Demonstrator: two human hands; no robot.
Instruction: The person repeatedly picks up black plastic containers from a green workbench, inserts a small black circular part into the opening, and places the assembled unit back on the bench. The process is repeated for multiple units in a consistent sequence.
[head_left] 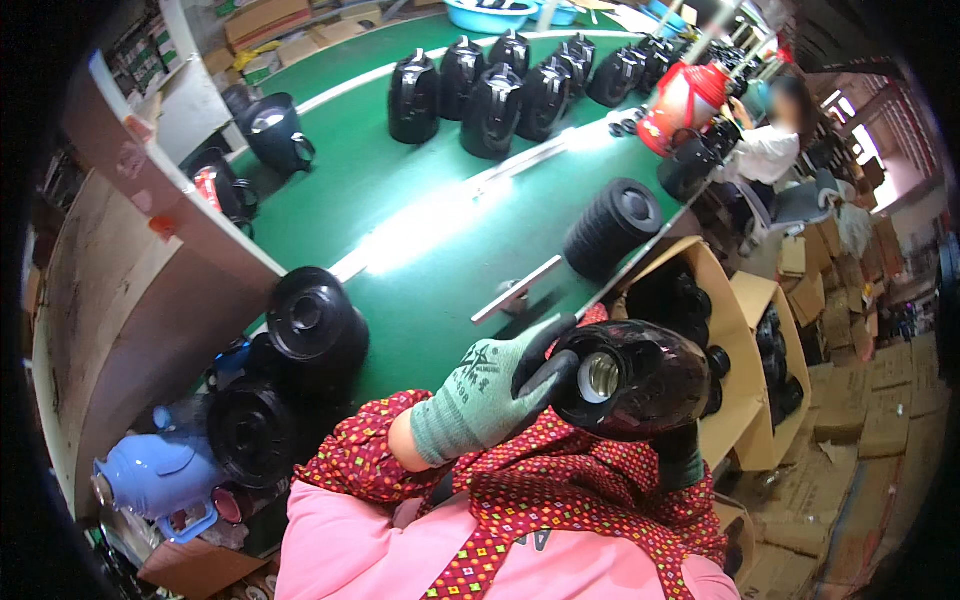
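A glossy black thermos jug body (655,385) is tilted in front of me, its round silvery mouth facing left. My left hand (490,385), in a green glove with dark fingertips, grips it beside the mouth. Under the body's right side my gloved right hand (682,460) supports it, with its fingers mostly hidden. Just beyond the jug body, a flat metal bar on a small stand (516,292) sits at the near edge of the green table. A stack of black round parts (613,228) stands to its right.
The green table (420,300) carries several black jugs (493,110) at the back and a red jug (683,108). Black round parts (310,315) and a blue jug (165,475) are at left. Open cardboard boxes (735,400) stand right; a person (770,150) sits beyond.
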